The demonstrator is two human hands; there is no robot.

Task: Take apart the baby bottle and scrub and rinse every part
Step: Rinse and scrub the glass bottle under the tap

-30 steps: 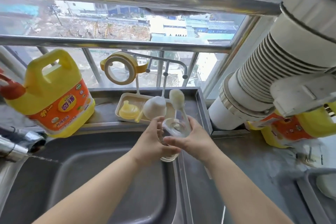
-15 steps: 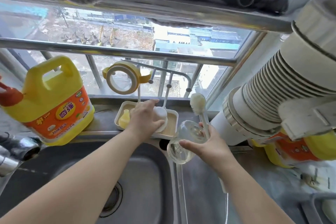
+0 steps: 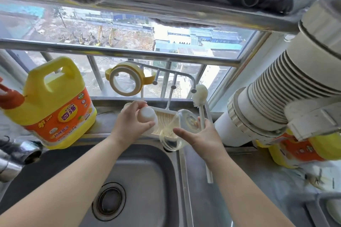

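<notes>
My left hand [image 3: 132, 124] grips a white dome-shaped bottle cap [image 3: 147, 116] over the cream tray [image 3: 168, 119] on the window ledge. My right hand [image 3: 200, 137] holds the clear bottle body [image 3: 181, 127] on its side, mouth toward the sink. The same hand also holds the handle of the sponge bottle brush [image 3: 201, 94], whose head points up. A yellow collar ring with two handles [image 3: 125, 79] hangs on the drying rack above the tray.
A steel sink [image 3: 140, 177] with a drain lies below my arms. A yellow detergent jug [image 3: 55, 105] stands on the ledge at left, and a tap spout [image 3: 24, 153] sits at the left edge. A large white ribbed duct [image 3: 267, 101] fills the right side, with another yellow jug [image 3: 299, 151] beneath it.
My left hand let go of the bottle, reached to the tray and took hold of the white cap. The right hand carried the bottle and brush to the right and tipped the bottle sideways.
</notes>
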